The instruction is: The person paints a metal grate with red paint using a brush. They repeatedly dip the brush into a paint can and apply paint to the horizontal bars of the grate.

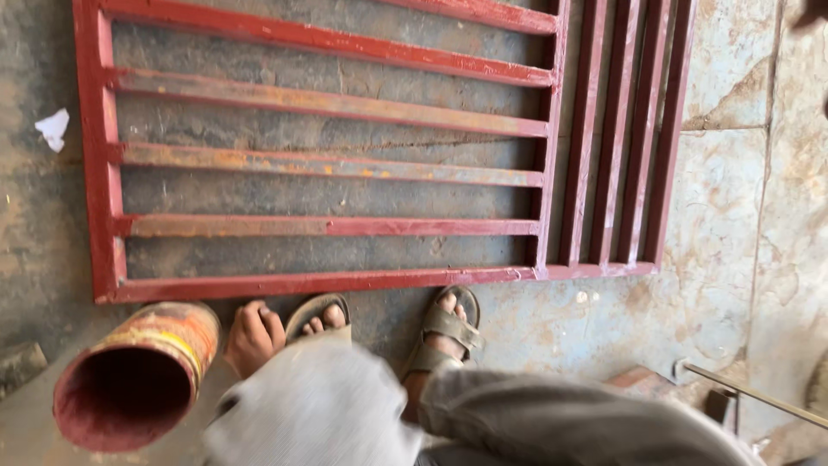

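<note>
Left hand [253,338] curled shut beside paint can [138,375], touching its rim side or just clear — can't tell; nothing seen in grip. Right hand not in view. Can tilted, open mouth red inside, near red grille [328,147] on concrete floor [724,285]; could tip & spill w/ a knock from hand or sandalled foot [317,315].

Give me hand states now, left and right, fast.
Left hand: fingers curled shut, beside the red paint can; no visible grip on it.
Right hand: not in view.
</note>
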Demonstrator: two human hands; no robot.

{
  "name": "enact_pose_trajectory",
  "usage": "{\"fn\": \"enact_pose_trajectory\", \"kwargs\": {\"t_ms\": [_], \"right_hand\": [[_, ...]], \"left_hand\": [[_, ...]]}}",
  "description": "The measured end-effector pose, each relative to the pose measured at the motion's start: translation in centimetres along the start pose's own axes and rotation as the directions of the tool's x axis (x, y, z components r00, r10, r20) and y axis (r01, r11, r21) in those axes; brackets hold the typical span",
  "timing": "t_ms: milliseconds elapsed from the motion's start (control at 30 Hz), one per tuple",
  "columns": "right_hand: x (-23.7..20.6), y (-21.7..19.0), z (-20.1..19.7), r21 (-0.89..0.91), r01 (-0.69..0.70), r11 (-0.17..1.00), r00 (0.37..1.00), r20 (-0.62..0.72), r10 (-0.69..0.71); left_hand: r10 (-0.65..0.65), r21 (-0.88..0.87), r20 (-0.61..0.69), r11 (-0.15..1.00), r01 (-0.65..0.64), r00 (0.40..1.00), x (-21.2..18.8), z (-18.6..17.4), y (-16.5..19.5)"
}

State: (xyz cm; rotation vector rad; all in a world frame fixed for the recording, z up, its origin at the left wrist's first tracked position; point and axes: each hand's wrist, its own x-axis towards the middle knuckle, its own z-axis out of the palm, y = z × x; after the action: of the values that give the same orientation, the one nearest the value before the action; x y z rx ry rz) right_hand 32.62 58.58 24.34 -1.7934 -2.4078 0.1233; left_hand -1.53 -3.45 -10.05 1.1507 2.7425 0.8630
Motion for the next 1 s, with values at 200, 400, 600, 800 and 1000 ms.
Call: {"fn": "enact_pose_trajectory", "kwargs": {"t_ms": [200,400,600,800,1000], "right_hand": [[-5.1,-5.0,2.7,-0.046,0.145,0.988,0.966,0.222,-0.131],[-8.0,-14.1,14.5,0.835,0.042,0.549,0.969,0.100,-0.226],[-9.7,-19.4,21.0,0.757,0.325,0.567,0.941,-0.200,-0.273],[-13.7,-19.6,24.9,0.237,0.641,0.730,0.765,-0.270,-0.584],[-15.2,-18.6,26.1,0.150,0.753,0.640,0.654,-0.272,-0.706]], "left_hand": [[0.056,-0.012,-0.031,0.998,-0.056,0.998,1.0,0.6,-1.3],[0.013,-0.084,0.030,0.996,-0.010,0.999,0.8,-0.1,-1.3],[-0.012,0.031,-0.063,0.999,0.014,0.998,1.5,-0.3,-0.9],[-0.007,0.064,-0.047,0.998,0.010,0.999,0.5,-0.3,-2.0],[-0.027,0.096,-0.021,0.995,0.029,0.999,-0.1,-0.1,-2.5]]}}
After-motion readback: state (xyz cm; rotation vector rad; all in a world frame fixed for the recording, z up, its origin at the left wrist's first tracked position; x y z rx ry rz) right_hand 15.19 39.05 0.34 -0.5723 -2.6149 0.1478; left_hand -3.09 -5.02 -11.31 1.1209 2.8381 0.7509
